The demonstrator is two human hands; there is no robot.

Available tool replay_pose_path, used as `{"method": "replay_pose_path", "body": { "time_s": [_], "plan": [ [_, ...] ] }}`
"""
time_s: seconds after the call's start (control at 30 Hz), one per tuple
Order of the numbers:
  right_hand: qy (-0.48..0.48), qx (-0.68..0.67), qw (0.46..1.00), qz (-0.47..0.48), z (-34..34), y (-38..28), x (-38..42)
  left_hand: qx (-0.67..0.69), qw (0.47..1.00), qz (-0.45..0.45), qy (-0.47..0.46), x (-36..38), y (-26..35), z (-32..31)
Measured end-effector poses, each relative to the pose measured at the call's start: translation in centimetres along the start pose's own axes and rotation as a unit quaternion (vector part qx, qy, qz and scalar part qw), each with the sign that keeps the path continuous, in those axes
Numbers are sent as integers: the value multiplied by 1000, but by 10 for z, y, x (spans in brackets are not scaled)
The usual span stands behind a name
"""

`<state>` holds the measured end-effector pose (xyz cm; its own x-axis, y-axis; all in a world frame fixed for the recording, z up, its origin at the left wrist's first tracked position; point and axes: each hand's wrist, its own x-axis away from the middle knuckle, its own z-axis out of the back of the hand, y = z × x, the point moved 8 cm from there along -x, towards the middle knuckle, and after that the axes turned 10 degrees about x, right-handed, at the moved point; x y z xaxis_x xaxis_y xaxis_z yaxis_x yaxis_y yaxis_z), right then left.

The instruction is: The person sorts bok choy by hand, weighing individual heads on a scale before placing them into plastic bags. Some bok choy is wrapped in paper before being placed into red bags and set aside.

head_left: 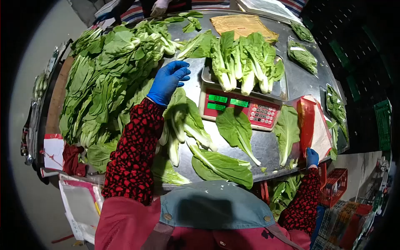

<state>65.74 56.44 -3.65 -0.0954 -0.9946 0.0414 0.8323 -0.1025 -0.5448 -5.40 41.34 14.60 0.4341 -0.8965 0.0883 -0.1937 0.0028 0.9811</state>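
Note:
My left hand (168, 82), in a blue glove, hovers beside the weighing scale (263, 116), fingers bent but apart, nothing in them. Heads of leafy greens (246, 62) lie on the scale's metal pan, and its green displays are lit. At the table's right edge, my right hand (312, 158), also gloved in blue, is closed on the near corner of a stack of red and white plastic bags (318, 129). Its fingertips are partly hidden. Loose leaves (235, 131) lie in front of the scale, with more greens (179, 125) under my left forearm.
A big heap of greens (104, 83) covers the table's left side. Bagged greens (302, 56) lie along the right edge. A brown paper sack (243, 25) is behind the scale. Across the table shows another person's gloved hand (160, 7). A red crate (335, 185) stands low right.

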Motion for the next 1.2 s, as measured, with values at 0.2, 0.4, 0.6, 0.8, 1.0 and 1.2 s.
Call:
{"method": "replay_pose_path", "body": {
  "time_s": [0.2,0.4,0.6,0.8,1.0,1.2],
  "plan": [
    [122,-361,913,-147,21,-46,19,18,996,-36,85,69,-4,84],
    [-92,-2,990,104,-44,-137,46,-404,913,23,50,134,-49,58],
    [-77,201,955,204,-60,-245,109,-516,852,62,67,122,-123,34],
    [-159,-192,946,205,-80,-289,172,213,972,75,69,135,-103,48],
    [-490,-351,784,151,-151,-413,273,274,959,75,-17,171,-82,-15],
    [-456,-329,814,143,-173,-431,280,198,977,83,-6,176,-83,-20]
  ]
}}
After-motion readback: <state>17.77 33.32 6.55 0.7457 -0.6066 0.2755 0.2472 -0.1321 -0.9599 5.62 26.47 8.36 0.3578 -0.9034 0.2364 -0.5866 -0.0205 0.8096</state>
